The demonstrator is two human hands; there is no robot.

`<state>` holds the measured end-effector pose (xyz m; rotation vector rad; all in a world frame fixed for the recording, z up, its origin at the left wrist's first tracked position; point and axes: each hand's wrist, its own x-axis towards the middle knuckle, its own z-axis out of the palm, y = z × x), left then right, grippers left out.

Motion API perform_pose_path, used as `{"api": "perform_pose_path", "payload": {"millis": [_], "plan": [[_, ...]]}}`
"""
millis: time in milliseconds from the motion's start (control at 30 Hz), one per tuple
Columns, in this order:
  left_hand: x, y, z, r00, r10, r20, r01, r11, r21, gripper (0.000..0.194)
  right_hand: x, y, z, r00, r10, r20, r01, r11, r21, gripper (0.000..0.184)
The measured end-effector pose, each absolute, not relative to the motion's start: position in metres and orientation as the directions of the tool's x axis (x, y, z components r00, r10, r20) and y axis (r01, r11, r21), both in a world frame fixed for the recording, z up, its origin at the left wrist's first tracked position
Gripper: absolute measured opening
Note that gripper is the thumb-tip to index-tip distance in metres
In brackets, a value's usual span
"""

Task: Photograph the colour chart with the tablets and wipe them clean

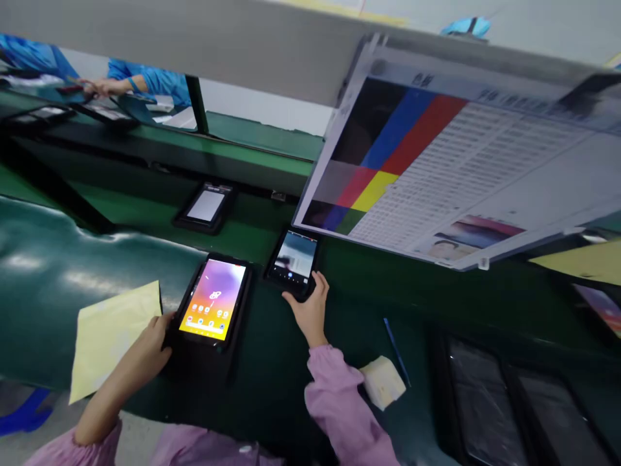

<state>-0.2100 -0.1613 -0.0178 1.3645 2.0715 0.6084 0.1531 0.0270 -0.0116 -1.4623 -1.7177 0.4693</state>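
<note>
A tablet [212, 299] with a lit purple-to-yellow home screen rests in a black tray on the green table. My left hand [151, 346] is closed on its lower left edge, with the fingertips partly hidden against the dark rim. Farther off, a second tablet [292, 257] shows a camera-like picture. The thumb and fingers of my right hand [310, 310] grip its lower right corner. Under my left forearm lies a yellow sheet [114, 333]. Right of my right sleeve are a cream-coloured block [383, 382] and a thin blue stick [396, 353].
Another tablet [207, 204] with a pale screen lies at the back. Black trays [478, 395] stand at the right. A colour-chart board [417, 168] hangs low over the table. Beyond the divider, a person's hand [109, 87] and blue sleeves show.
</note>
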Motion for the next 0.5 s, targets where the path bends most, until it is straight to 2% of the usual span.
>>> {"api": "perform_pose_path", "payload": {"millis": [100, 267, 500], "plan": [[-0.210, -0.159, -0.020, -0.341, 0.908, -0.244, 0.619, 0.413, 0.669, 0.073, 0.143, 0.083, -0.013, 0.074, 0.924, 0.375, 0.662, 0.236, -0.711, 0.082], [-0.208, -0.154, -0.017, -0.365, 0.873, -0.323, 0.492, 0.475, 0.729, 0.078, 0.140, 0.122, -0.015, 0.183, 0.896, 0.404, 0.721, 0.157, -0.675, 0.054], [-0.192, -0.151, -0.007, -0.385, 0.844, -0.374, 0.277, 0.492, 0.825, 0.070, 0.139, 0.115, -0.010, 0.120, 0.886, 0.449, 0.796, 0.185, -0.577, 0.037]]}}
